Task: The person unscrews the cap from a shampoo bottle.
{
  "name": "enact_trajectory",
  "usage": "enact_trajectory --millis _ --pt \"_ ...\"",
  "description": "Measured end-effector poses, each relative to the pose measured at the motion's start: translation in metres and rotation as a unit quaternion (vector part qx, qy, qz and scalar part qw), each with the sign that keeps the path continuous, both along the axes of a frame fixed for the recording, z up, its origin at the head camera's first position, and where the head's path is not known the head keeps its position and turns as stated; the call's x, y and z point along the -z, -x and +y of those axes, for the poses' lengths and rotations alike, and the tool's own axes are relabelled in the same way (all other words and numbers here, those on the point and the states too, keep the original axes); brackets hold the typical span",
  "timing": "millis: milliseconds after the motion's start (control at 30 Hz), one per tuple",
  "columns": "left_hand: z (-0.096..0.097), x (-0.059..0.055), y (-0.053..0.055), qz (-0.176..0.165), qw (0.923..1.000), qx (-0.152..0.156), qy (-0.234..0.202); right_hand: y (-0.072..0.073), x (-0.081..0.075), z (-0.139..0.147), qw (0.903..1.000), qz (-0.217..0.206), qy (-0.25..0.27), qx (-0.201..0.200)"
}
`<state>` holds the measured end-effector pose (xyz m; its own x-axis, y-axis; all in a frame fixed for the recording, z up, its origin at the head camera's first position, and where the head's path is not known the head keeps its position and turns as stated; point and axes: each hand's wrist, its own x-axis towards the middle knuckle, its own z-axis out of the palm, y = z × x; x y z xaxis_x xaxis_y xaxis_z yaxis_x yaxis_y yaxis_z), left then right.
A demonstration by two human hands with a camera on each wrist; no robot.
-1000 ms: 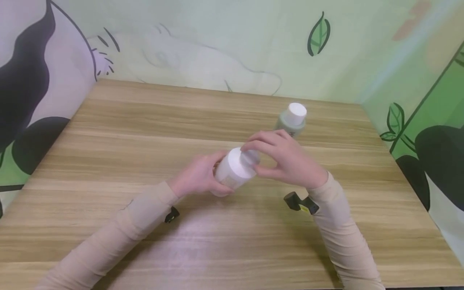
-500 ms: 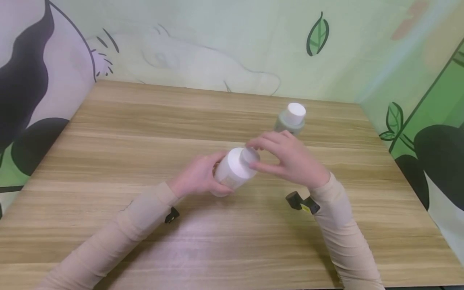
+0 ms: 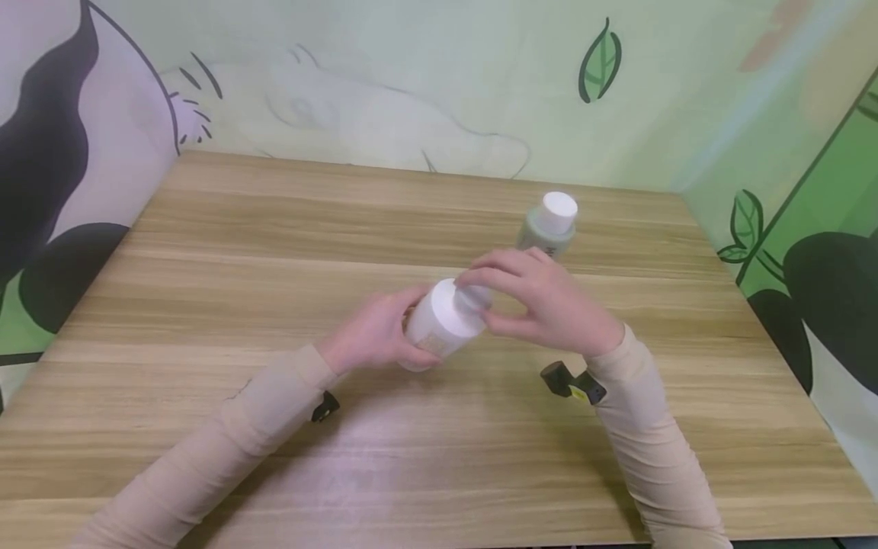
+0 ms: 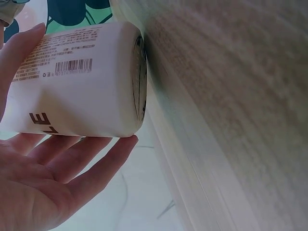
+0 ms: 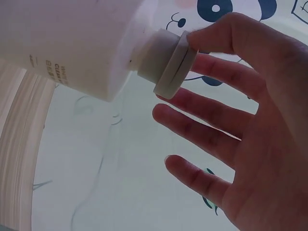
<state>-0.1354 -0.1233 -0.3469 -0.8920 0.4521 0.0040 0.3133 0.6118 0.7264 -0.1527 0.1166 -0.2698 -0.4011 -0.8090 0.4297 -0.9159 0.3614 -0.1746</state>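
Observation:
A white bottle (image 3: 442,324) is tilted toward the right above the table, and my left hand (image 3: 373,332) grips it round the body. In the left wrist view, brown print and a barcode show on the bottle (image 4: 77,82), its base close to the wood. My right hand (image 3: 549,305) pinches the bottle's cap (image 5: 173,67) between thumb and fingers, the other fingers spread. The cap sits at the bottle's neck; whether it is loose I cannot tell.
Behind my right hand stands a second bottle (image 3: 549,229), greenish with a white cap, partly hidden by that hand. The wood-grain table (image 3: 274,229) ends at a painted wall (image 3: 384,91) at the back. A small black camera (image 3: 572,383) is on the right wrist.
Half a second ago my right fingers were drawn slightly back around the cap; now they close on it again, as a second ago. The white bottle and left hand stay in place.

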Motion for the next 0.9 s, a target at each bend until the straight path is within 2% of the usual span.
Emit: enact_trajectory --millis 233,367,500,767,900 --pt "0.0008 -0.0010 -0.0013 0.006 1.0000 0.000 -0.005 0.0023 -0.0031 0.0014 0.9985 -0.036 0.009 0.041" --pt "0.0011 -0.0016 -0.0018 0.003 1.0000 0.000 -0.003 0.0011 -0.0058 0.0011 0.9972 -0.050 -0.006 0.056" --pt "0.0012 -0.0029 -0.0018 -0.002 1.0000 -0.003 -0.003 0.0015 -0.0062 0.0005 0.9973 -0.058 -0.020 0.040" --pt "0.0026 -0.0013 -0.0008 -0.001 1.0000 -0.007 0.000 0.0018 -0.0067 0.0016 0.9993 -0.028 -0.026 -0.006" --pt "0.0035 -0.0012 -0.0011 0.011 0.9999 -0.005 0.005 0.0002 -0.0074 0.0036 0.9993 -0.030 -0.023 0.007"
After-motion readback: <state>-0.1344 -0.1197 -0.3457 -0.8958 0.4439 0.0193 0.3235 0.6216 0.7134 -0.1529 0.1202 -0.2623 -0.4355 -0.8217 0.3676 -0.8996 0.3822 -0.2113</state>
